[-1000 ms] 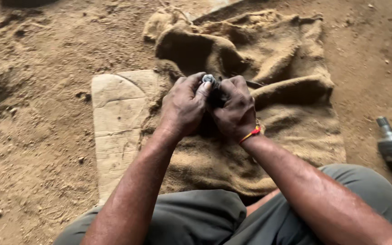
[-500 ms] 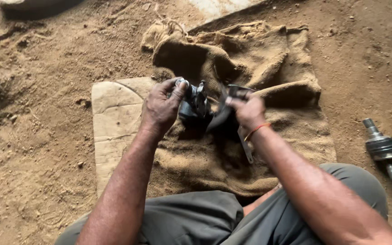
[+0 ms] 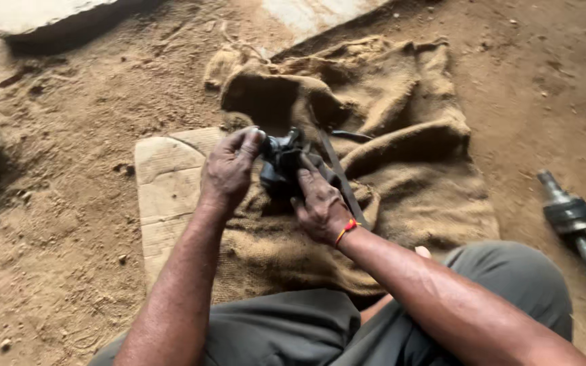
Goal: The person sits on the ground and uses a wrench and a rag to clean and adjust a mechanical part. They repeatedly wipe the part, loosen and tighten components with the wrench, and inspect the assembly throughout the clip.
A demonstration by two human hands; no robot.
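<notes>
Head view: left hand (image 3: 228, 173), right hand (image 3: 320, 203) fingers clasp greasy black metal part (image 3: 281, 161) over coarse burlap sack (image 3: 401, 183)

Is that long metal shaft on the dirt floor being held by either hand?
No, the long metal shaft lies alone on the dirt at the right, while the left hand and right hand grip a dark greasy part.

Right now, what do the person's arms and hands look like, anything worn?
Both forearms bare, no sleeves or gloves in view. Left hand and right hand look smeared with dark grime. The right wrist carries a thin red-and-orange thread band. No watch or rings visible.
</notes>
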